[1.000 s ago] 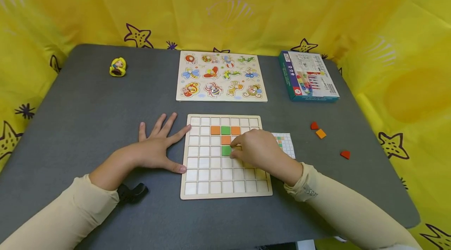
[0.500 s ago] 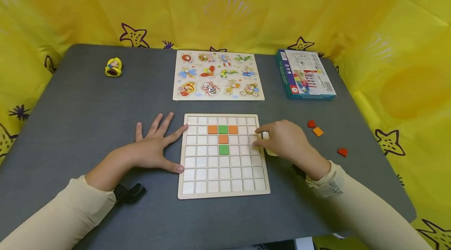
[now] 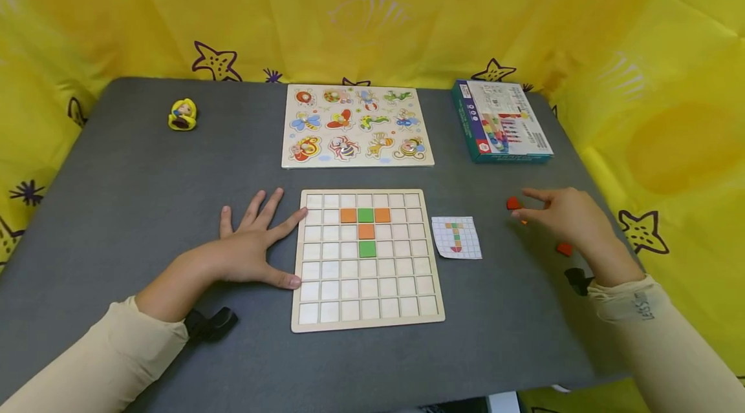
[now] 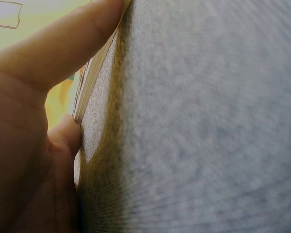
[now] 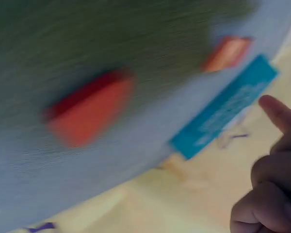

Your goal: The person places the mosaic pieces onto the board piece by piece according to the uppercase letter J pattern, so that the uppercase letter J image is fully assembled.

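My left hand (image 3: pixel 250 251) lies spread on the table, thumb and index fingertip touching the left edge of a wooden grid board (image 3: pixel 429 304). The board holds three orange square tiles (image 3: pixel 366 231) and two green ones (image 3: pixel 367 249) in a T shape. Over on the right, my right hand (image 3: pixel 573 222) hovers with thumb and index finger apart, nothing between them. Beneath its fingertips lie a red piece (image 3: pixel 513 203) and an orange tile (image 3: pixel 524 222), mostly hidden. Another red piece (image 3: pixel 564 249), with a curved side, sits by the wrist; the right wrist view shows it blurred (image 5: pixel 89 109).
A small pattern card (image 3: pixel 456 238) lies right of the board. Behind are an insect picture puzzle (image 3: pixel 357 125), a teal box (image 3: pixel 506 122) and a yellow-haired figurine (image 3: pixel 183 115). Yellow curtains (image 3: pixel 372 6) hang around the table.
My right hand has left the green tile on the board and moved right, past the card, to the loose pieces. The card is uncovered now. My left hand stays at the board's edge.
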The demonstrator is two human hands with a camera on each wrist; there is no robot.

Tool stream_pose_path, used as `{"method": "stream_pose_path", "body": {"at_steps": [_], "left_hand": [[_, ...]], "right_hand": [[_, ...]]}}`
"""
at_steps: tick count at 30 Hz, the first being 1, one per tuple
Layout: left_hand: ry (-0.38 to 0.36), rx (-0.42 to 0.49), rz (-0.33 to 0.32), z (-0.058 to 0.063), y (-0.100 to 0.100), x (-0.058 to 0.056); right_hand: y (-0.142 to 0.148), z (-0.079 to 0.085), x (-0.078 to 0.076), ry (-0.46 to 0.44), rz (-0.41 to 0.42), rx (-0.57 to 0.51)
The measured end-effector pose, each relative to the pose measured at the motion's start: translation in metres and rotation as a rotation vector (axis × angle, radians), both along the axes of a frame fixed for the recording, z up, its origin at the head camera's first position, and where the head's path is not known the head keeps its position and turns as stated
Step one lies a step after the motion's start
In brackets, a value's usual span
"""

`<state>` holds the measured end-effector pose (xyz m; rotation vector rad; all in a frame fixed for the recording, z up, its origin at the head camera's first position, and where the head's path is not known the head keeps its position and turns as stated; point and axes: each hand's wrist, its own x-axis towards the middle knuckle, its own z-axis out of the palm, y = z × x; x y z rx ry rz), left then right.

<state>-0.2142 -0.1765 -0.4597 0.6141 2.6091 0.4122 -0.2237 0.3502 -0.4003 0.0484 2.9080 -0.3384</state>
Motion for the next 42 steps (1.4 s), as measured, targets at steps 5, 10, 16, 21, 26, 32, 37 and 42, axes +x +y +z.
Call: {"method": "stream_pose_path", "body": {"at_steps": [5, 10, 16, 21, 26, 32, 37, 42], "left_hand": [[0.005, -0.001, -0.005, -0.001, 0.0, 0.001], [0.003, -0.002, -0.003, -0.001, 0.0, 0.001], [0.0, 0.001, 0.002, -0.002, -0.002, 0.003], [0.004, -0.001, 0.005, -0.003, -0.003, 0.004], [0.002, 0.003, 0.009, -0.004, -0.003, 0.004], [0.002, 0.003, 0.004, -0.002, -0.002, 0.004], [0.014, 0.016, 0.002, 0.001, -0.001, 0.002], [0.016, 0.003, -0.002, 0.001, 0.001, -0.001]], "right_hand": [[0.027, -0.016, 0.003, -0.147, -0.04, 0.041], [0.033, -0.028, 0.012, -0.096, -0.054, 0.023], [0.027, -0.034, 0.015, 0.017, -0.057, 0.001], [0.023, -0.036, 0.015, 0.059, -0.051, -0.013], [0.021, -0.033, 0.016, 0.079, -0.045, -0.017], [0.003, -0.017, 0.021, 0.156, 0.014, -0.043], [-0.051, -0.014, 0.033, 0.259, 0.269, -0.1], [-0.119, -0.018, 0.044, 0.321, 0.559, -0.081]]}}
